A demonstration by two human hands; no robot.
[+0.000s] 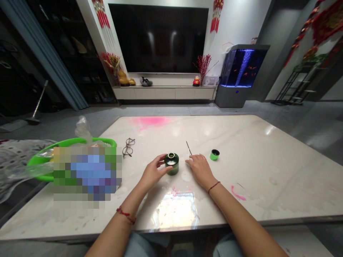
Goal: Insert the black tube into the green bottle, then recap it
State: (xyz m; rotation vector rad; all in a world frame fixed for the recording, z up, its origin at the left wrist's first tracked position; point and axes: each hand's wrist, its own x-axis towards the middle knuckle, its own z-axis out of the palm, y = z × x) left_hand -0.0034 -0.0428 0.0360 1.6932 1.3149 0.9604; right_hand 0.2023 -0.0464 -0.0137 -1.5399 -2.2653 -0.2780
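A dark green glass bottle with a short neck and a pale-rimmed open mouth stands upright on the table. My left hand curves around its left side, thumb along the front and fingers behind. To the right of the bottle, my right hand is low over the tabletop, palm down, its fingers bent and close together. A thin black stick slants away from those fingertips; its near end is hidden at the fingers. Further right rests a small bright green cap with a black inside, apart from both hands.
Folded eyeglasses lie left of the bottle. A green basket with plastic bags and blurred contents occupies the table's left side. Pink stains mark the pale tabletop. Beyond are a television, a low cabinet and a fish tank.
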